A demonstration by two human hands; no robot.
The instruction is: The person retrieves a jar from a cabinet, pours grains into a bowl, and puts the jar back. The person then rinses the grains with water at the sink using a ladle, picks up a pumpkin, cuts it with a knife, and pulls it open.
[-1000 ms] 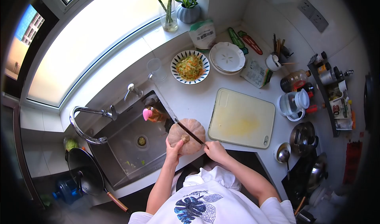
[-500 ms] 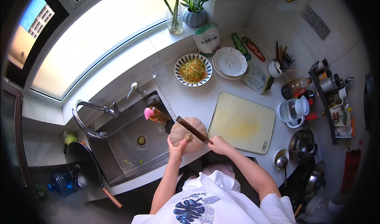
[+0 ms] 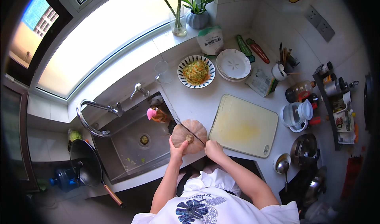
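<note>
A pale orange, ribbed pumpkin point(image 3: 198, 128) rests at the counter's front, by the sink's right edge, its stem facing up. My left hand point(image 3: 177, 149) grips its near left side, thumb close to the stem. In my right hand point(image 3: 214, 150), fingers closed round the handle, is a kitchen knife point(image 3: 185, 126). Seen edge-on as a thin dark line, its blade lies diagonally across the top of the pumpkin, just beside the stem. Whether it has cut into the skin I cannot tell. A pale cutting board point(image 3: 245, 125) with a yellow stain lies right of the pumpkin.
Left is the steel sink point(image 3: 122, 151) with a tap point(image 3: 97, 105) and a pink-topped bottle point(image 3: 155, 114). Behind are a bowl of shredded vegetables point(image 3: 196, 72) and stacked white plates point(image 3: 233, 64). A water jug point(image 3: 295, 115) and a ladle point(image 3: 282, 166) stand right.
The knife has turned from showing its broad side to standing edge-on over the pumpkin. My right hand has rotated with it; my left hand keeps its hold. The view has shifted slightly.
</note>
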